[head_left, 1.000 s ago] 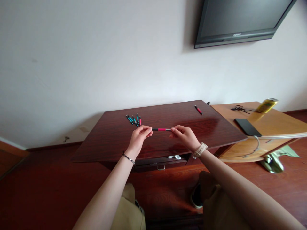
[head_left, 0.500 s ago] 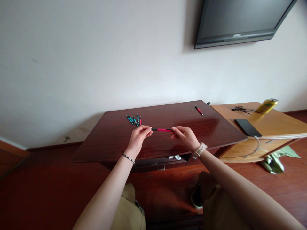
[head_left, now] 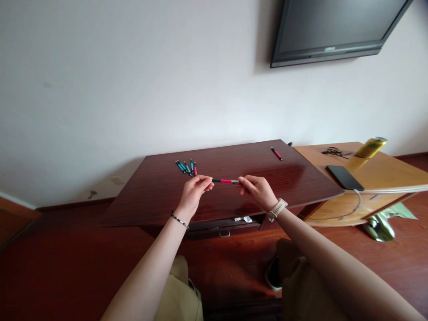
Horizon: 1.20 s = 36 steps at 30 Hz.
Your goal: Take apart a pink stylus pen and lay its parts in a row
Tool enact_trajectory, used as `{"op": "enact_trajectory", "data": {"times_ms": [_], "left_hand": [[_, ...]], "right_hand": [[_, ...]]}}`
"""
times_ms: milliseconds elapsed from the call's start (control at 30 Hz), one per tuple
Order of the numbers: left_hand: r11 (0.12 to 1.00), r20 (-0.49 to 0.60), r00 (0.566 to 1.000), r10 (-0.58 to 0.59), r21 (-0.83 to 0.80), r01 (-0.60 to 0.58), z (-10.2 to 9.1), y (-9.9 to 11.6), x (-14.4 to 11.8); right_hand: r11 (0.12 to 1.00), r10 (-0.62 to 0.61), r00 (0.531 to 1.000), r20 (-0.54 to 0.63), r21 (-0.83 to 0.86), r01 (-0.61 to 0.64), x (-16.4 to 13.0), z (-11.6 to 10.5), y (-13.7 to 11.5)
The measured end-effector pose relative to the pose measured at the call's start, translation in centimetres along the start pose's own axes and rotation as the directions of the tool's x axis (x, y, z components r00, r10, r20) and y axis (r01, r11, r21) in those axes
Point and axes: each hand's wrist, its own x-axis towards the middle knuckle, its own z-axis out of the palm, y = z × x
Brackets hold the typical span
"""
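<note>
Centre of frame: both hands up over the dark table (head_left: 160, 196), a red pen (head_left: 224, 181) stretched level between them.

Left hand (head_left: 194, 191): fingers pinched together on the pen's left end, thin bracelet (head_left: 179, 220) on the wrist.

Right hand (head_left: 257, 191): fingertips closed on the pen's right end, where a short grey section shows just beside them; pale watch (head_left: 277, 208) on the wrist. The pen hangs above the table top, not touching it.

Just up and left of the left hand: a small cluster of pens (head_left: 186, 167) lying on the table, mostly teal, one red at the right of the group (too small to count surely).

Upper right of the table top, near its far edge: a single red pen (head_left: 276, 153) lying alone, well apart from the cluster.

Below the table's front edge, centre: a drawer (head_left: 220, 228) slightly open, something white showing in the gap.

Right of frame: a lighter wooden table (head_left: 394, 174) touching the dark one. On it a black phone (head_left: 345, 177), a tangle of black cable (head_left: 336, 152) farther back, and a yellow can (head_left: 371, 147) at the far right.

Upper right corner: a wall-mounted television (head_left: 337, 26), screen dark.
</note>
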Motion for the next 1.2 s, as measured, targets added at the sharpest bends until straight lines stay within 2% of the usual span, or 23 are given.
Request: {"op": "enact_trajectory", "data": {"times_ms": [67,233,433,633,867,967,1067,1133,1200], "left_hand": [[1.000,0.004,1.000,-0.004,-0.010,0.004,0.03,-0.04,0.05],[0.999,-0.017,1.000,-0.018,-0.038,0.017,0.13,-0.38,0.42],[0.997,0.007,0.999,-0.035,-0.066,0.035,0.17,-0.49,0.37],[0.998,-0.006,1.000,-0.019,-0.062,0.019,0.36,-0.20,0.32],[0.997,0.031,0.999,-0.038,-0.066,0.040,0.55,-0.26,0.23],[0.998,0.005,1.000,-0.026,-0.058,0.026,0.56,-0.30,0.29],[0.996,-0.032,0.999,-0.032,-0.086,0.029,0.52,-0.48,0.51],[0.993,-0.040,0.999,-0.034,-0.118,0.029,0.50,-0.58,0.64],[0.990,-0.041,0.999,-0.029,-0.141,0.023,0.49,-0.58,0.68]], "right_hand": [[1.000,0.001,1.000,-0.009,-0.004,-0.001,-0.03,0.08,-0.23],[0.994,-0.106,0.993,-0.058,0.015,0.107,0.09,0.40,-0.61],[0.997,-0.039,0.999,-0.015,-0.067,0.038,-0.04,0.32,-0.54],[0.987,-0.138,0.988,-0.071,-0.099,0.130,-0.21,0.32,-0.98],[0.981,-0.108,0.994,-0.029,-0.168,0.101,-0.23,-0.03,-0.58],[0.940,-0.237,0.971,-0.011,-0.253,0.227,-0.32,0.08,-0.46],[0.837,-0.392,0.919,0.039,-0.400,0.374,-0.45,0.42,-0.43],[0.822,-0.404,0.914,0.050,-0.419,0.386,-0.51,0.62,-0.36],[0.861,-0.351,0.935,0.057,-0.374,0.346,-0.52,0.68,-0.28]]}}
